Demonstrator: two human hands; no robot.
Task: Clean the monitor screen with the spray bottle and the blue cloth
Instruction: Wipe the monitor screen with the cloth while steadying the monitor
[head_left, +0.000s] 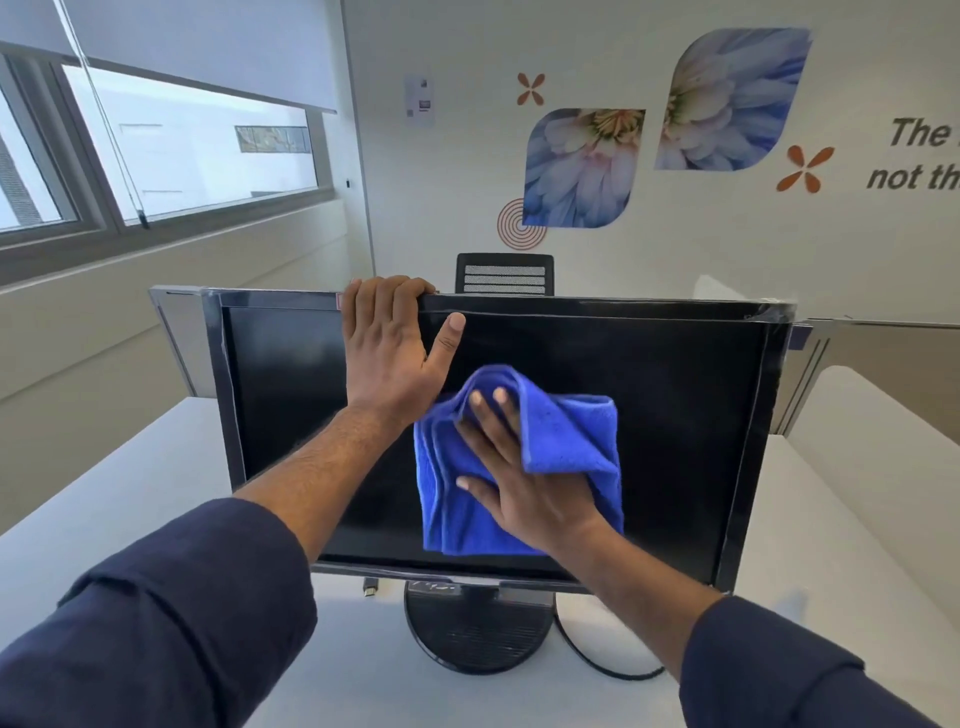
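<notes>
A black monitor (685, 415) stands on a round base on the white desk, its dark screen facing me. My left hand (389, 348) grips the monitor's top edge, fingers hooked over the bezel and thumb lying on the screen. My right hand (519, 478) presses a folded blue cloth (571, 441) flat against the middle of the screen, with part of the cloth draped over my fingers. No spray bottle is in view.
The white desk (130, 493) runs under the monitor, with a black cable (597, 665) looping beside the base (478, 634) and a small connector (370, 588) hanging below the bezel. A black chair back (504, 273) rises behind the monitor. Grey partition panels flank it.
</notes>
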